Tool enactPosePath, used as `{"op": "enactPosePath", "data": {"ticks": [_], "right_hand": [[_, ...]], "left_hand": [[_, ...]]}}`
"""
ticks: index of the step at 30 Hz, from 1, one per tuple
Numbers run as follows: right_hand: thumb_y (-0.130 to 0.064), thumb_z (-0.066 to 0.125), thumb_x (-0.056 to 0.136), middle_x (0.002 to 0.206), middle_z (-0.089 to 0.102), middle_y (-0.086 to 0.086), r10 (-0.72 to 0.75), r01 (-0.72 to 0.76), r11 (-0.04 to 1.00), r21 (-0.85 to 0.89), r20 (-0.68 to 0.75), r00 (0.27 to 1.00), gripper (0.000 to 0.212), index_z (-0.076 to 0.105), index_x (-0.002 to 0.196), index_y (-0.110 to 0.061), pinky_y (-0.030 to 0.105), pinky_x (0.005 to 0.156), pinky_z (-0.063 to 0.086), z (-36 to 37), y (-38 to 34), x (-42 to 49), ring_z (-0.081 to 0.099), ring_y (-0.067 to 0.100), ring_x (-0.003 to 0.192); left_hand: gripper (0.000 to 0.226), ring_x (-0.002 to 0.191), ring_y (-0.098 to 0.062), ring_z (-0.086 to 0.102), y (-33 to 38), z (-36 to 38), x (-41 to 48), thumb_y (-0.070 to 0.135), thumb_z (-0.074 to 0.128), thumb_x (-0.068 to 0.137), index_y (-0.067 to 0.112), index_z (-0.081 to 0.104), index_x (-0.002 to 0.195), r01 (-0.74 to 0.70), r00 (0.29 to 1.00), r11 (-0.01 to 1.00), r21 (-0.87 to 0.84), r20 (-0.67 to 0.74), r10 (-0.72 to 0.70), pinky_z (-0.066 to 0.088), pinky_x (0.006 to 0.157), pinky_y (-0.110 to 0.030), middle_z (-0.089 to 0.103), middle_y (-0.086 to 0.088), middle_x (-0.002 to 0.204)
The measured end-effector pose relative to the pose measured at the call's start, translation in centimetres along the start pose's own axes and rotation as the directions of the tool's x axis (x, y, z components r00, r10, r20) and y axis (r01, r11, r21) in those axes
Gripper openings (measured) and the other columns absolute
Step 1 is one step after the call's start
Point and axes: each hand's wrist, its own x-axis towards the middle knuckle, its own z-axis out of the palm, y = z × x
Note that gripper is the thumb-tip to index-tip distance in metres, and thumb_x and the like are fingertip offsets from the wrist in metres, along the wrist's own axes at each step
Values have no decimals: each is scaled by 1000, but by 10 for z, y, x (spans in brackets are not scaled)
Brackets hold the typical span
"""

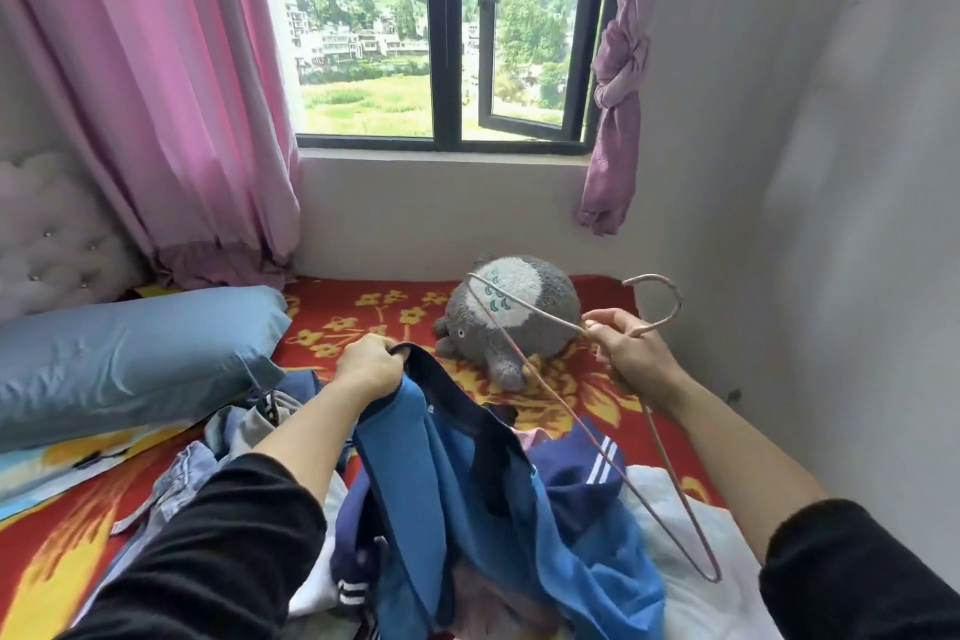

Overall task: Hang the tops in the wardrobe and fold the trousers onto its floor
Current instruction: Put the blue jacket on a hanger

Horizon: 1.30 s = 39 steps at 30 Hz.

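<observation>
Blue top (447,457): mid-blue fabric with a dark navy neckband and navy trim down the front. It is lifted off the clothes pile (597,476) at the near end of the bed and hangs in loose folds between the two forearms.

Left hand (369,364): fingers curled tight round the navy neckband, holding the top up by that edge.

Right hand (631,353): fingers closed round the neck of a pale pink wire hanger (675,294), just below the hook. The hook points up and to the right. The triangular frame slants down over the pile, beside the top and not inside it.

Clothes pile: a navy garment with white stripes, a white garment (691,561) and a pale denim piece (192,473), all crumpled together.

Bed: covered by a red blanket (374,312) with yellow flowers. A blue pillow (130,353) lies at the left, by a white tufted headboard (52,234). A grey plush toy (519,307) sits near the far edge.

Room: a dark-framed window (447,42), one sash ajar, with a pink curtain (171,94) hanging at its left and a knotted curtain (615,94) at its right. A plain pale wall (779,172) runs along the right side.
</observation>
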Motion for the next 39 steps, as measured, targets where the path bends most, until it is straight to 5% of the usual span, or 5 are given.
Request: {"op": "enactPosePath", "data": {"ticks": [14, 23, 28, 35, 39], "right_hand": [[-4, 57, 88, 50, 26, -1, 279, -271, 960, -68, 275, 920, 17, 58, 72, -10, 17, 37, 10, -9, 44, -24, 18, 7, 37], [-19, 55, 93, 69, 66, 8, 72, -61, 954, -295, 25, 997, 24, 65, 77, -4, 32, 68, 45, 80, 69, -24, 57, 15, 66], [-18, 55, 92, 45, 57, -5, 113, -115, 993, 5, -233, 966, 25, 60, 70, -6, 15, 49, 41, 89, 67, -18, 54, 2, 42], [-35, 57, 91, 57, 52, -3, 68, -33, 976, 214, -160, 985, 27, 54, 73, -15, 44, 68, 43, 99, 53, -21, 50, 21, 61], [-39, 58, 87, 52, 47, -8, -34, 41, 972, 233, -33, 999, 25, 55, 83, -15, 40, 59, 43, 94, 44, -30, 46, 17, 54]], "left_hand": [[22, 84, -20, 58, 1, 9, 4, 44, 61, 89, 27, 74, 89, 1, 997, 998, -61, -81, -6, 39, 68, -27, 72, 1, 94], [30, 66, -22, 63, 56, 30, -53, 39, 56, 91, 19, 77, 84, -284, 957, 952, -112, 32, 289, 38, 53, -27, 71, -1, 70], [35, 118, -26, 56, 41, 24, -58, 23, 57, 90, 17, 63, 124, -235, 966, 964, -128, 83, 246, 43, 95, -33, 64, -4, 124], [24, 62, -8, 52, 51, -1, -69, 32, 67, 80, 32, 74, 103, -234, 752, 870, -435, 487, 446, 43, 57, -18, 61, 4, 72], [40, 108, -13, 39, 30, -10, -48, 35, 59, 75, 39, 61, 115, -464, 875, 881, 95, 205, 439, 36, 91, -35, 50, 10, 106]]}}
